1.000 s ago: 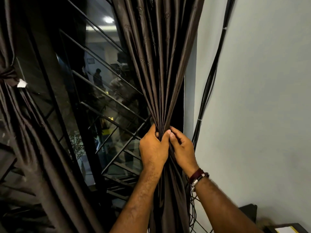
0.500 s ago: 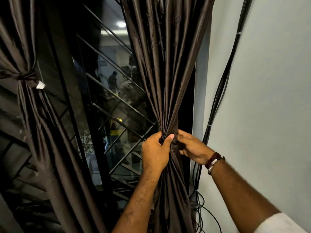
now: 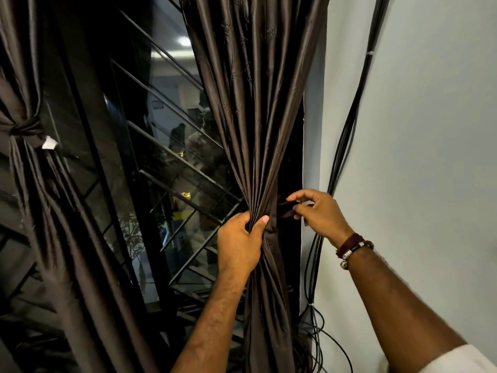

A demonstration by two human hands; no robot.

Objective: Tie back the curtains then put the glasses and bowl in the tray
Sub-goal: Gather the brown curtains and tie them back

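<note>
left grip [image 3: 239, 243] bunching right curtain [image 3: 258, 125]

Two bare forearms in view, hairy, no gloves. Left hand [image 3: 239, 244] bare, no rings visible, no watch, thumbnail short and pale. Right hand [image 3: 318, 215] bare too. Right wrist stacked with a dark maroon thread band [image 3: 349, 242] plus a black cord bracelet [image 3: 359, 247] with silver metal beads and a small round silver charm. White sleeve edge [image 3: 454, 359] at right upper arm, bottom corner.

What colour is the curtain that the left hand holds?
Dark brown with a slight sheen; the curtain shows best in the head view.
</note>
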